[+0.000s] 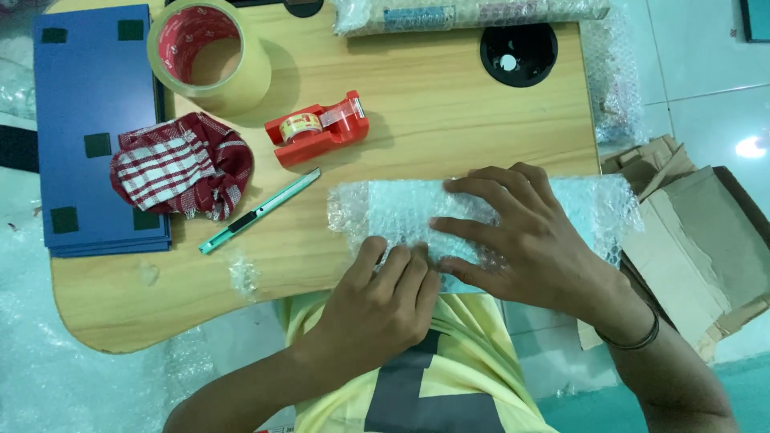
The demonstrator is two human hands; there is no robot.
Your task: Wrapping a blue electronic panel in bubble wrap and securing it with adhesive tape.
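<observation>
At the near edge of the tabletop (417, 120), toward its right corner, I have both hands on a bubble-wrapped bundle (481, 216) that lies flat, its right end hanging past the table's right edge. My left hand (385, 301) curls its fingers over the bundle's near side and pinches the wrap down; my right hand (521, 240) lies spread flat on top, fingers pointing left, pressing rather than gripping. A dark band sits on that right wrist.

Left of the bundle, just apart from it, a green utility knife (258, 212) lies at a slant. Beyond its far tip stands a red tape dispenser (318, 128). A red-and-white checked cloth (180, 167) is bunched to the left of the knife, overlapping the edge of a stack of blue boards (96, 96) that runs along the table's left edge. Toward the far left corner, a big roll of tan packing tape (210, 54) stands on its side rim. A round black insert (518, 54) is set into the top near the far right corner, and a long wrapped parcel (469, 14) lies along the far edge. Off the right edge, torn cardboard (698, 240) rests on the floor.
</observation>
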